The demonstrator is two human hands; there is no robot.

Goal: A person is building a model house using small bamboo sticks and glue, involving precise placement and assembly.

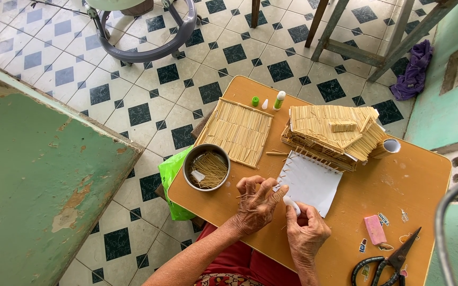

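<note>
Wooden table point(409, 175) — metal bowl point(207, 168) holds thin sticks point(213, 168).

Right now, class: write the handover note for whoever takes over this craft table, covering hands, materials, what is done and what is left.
Left hand: pinches a thin wooden stick at the edge of the white paper sheet.
Right hand: holds a small white glue tube at that edge.
Round metal bowl of sticks lies left of the hands.
Done: flat stick panel, stick-built model house, sticks along the sheet's top and left edges.
Left: the sheet's other edges look bare.
</note>
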